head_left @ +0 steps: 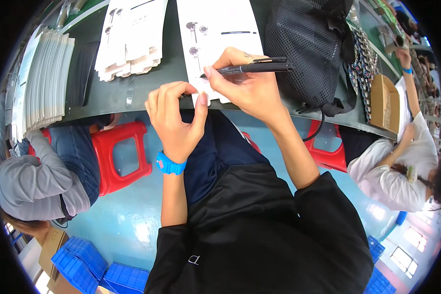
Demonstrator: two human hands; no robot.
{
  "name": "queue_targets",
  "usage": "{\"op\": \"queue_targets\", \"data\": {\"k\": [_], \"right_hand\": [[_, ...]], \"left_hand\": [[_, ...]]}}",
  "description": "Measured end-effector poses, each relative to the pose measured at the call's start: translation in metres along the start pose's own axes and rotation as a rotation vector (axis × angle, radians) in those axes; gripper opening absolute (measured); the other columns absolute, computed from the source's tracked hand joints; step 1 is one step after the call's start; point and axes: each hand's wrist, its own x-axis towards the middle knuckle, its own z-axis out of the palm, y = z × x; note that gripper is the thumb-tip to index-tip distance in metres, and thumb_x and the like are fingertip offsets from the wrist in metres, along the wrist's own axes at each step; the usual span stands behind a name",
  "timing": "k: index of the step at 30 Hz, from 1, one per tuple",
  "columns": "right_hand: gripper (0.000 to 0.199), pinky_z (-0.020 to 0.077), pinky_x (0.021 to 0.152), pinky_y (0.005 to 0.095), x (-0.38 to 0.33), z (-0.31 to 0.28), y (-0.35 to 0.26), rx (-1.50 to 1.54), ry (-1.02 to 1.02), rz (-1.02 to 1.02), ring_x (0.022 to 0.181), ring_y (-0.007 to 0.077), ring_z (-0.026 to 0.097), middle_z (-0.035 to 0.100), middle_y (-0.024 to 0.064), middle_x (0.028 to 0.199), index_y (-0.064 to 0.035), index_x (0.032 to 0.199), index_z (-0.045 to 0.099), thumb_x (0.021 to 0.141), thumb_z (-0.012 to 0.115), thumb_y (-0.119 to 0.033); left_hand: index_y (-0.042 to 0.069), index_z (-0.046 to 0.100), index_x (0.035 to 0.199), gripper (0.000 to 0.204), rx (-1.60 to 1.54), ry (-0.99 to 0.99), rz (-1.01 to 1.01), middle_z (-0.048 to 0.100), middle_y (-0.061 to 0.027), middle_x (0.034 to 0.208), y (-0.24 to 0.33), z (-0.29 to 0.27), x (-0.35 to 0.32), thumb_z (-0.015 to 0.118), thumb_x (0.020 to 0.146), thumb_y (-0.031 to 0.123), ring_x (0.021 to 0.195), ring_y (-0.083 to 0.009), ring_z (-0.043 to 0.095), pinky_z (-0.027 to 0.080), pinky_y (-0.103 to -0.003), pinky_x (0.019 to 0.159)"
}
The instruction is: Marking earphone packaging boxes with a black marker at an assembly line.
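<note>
In my right hand (252, 90) is a black pen (275, 66), its tip pointing left and down to the near part of a white printed card sheet (225, 24). The sheet lies on the dark table with small dark drawings on it and tabs at its near end. Thumb and forefinger of my left hand (174, 117) close on a near tab of this sheet, just left of the pen tip. A blue watch (171, 163) sits on my left wrist.
Left of the sheet lies a pile of similar white sheets (132, 39), then a dark flat object (85, 73) and a thick stack (44, 78). A black mesh bag (304, 54) stands close on the right, before an open cardboard box (384, 103). People sit on both sides.
</note>
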Motion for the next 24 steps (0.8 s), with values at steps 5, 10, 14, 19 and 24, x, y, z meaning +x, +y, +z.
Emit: {"op": "queue_targets", "data": {"k": [5,10,14,19,24], "right_hand": [[0.013,0.047,0.057,0.0216,0.0004,-0.0016,-0.0014,-0.05,-0.021,-0.021,0.063,0.0041,0.057,0.065,0.0023,0.069,0.0037,0.084,0.067,0.09,0.075,-0.005],[0.015,0.0464,0.056,0.021,0.0009,-0.0026,-0.0018,-0.056,-0.022,-0.022,0.062,0.0036,0.057,0.065,0.002,0.068,0.0029,0.082,0.067,0.09,0.076,-0.007],[0.016,0.046,0.055,0.021,0.0015,-0.0016,-0.0013,-0.071,-0.02,-0.019,0.062,0.0033,0.057,0.066,0.0021,0.068,0.0024,0.082,0.067,0.09,0.076,-0.007],[0.015,0.0458,0.055,0.021,0.0008,0.0005,-0.001,-0.072,0.001,-0.022,0.062,0.0031,0.057,0.066,0.0021,0.068,0.0024,0.082,0.066,0.09,0.076,-0.006],[0.014,0.0457,0.056,0.0204,-0.0005,-0.0014,-0.0008,0.023,0.004,0.014,0.064,0.0029,0.057,0.066,0.0018,0.07,0.0031,0.083,0.066,0.09,0.075,-0.004]], "left_hand": [[0.007,0.062,0.1,0.02,0.013,-0.019,0.012,0.064,-0.0054,0.096,0.0037,-0.0019,0.0008,0.077,0.087,0.01,0.089,-0.0237,0.054,0.041,-0.036,0.084],[0.006,0.062,0.099,0.019,0.001,-0.018,0.011,0.064,-0.0057,0.095,0.0031,-0.0016,0.0015,0.077,0.087,0.01,0.088,-0.0239,0.054,0.041,-0.036,0.084],[0.009,0.065,0.098,0.021,0.0,-0.006,-0.008,0.066,-0.0017,0.096,0.0003,-0.0003,0.0004,0.079,0.084,0.014,0.091,-0.0222,0.056,0.038,-0.036,0.082],[0.009,0.064,0.098,0.02,0.007,-0.008,-0.006,0.066,-0.0018,0.096,-0.0004,-0.0013,0.0004,0.079,0.085,0.014,0.091,-0.0221,0.056,0.038,-0.036,0.082],[0.006,0.063,0.098,0.018,0.004,-0.014,0.0,0.063,-0.0051,0.094,0.0046,-0.002,0.0023,0.077,0.087,0.01,0.087,-0.0229,0.053,0.041,-0.036,0.083]]}}
